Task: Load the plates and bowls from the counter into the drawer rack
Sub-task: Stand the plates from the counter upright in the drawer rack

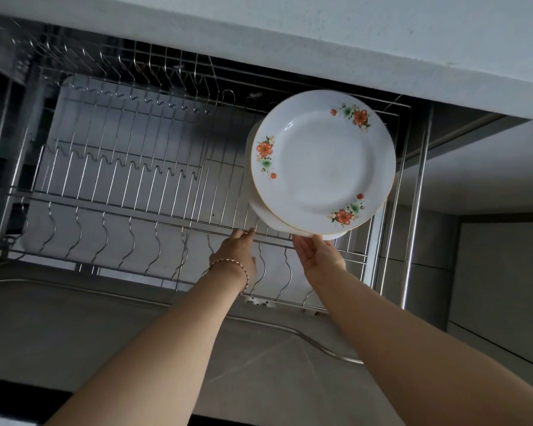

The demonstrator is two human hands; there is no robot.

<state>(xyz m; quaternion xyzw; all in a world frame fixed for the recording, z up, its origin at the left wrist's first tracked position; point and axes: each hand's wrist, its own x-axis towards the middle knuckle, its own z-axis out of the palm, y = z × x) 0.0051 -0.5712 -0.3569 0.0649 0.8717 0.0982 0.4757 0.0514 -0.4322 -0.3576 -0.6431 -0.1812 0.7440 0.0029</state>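
lower plate [263,217] mostly hidden behind floral plate [322,161], rack [105,207] cut off at left edge

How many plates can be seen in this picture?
2: the floral plate on top, and a second plate under it, its rim showing at lower left. The right hand holds both. More may hide beneath.

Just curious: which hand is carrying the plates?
The right hand, gripping the plates' lower rim; the left hand, wearing a bracelet, only touches the rack.

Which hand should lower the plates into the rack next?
Likely right. The right hand holds the floral plate stack by its lower rim, above the right end of the wire rack. The left hand only touches a rack rail.
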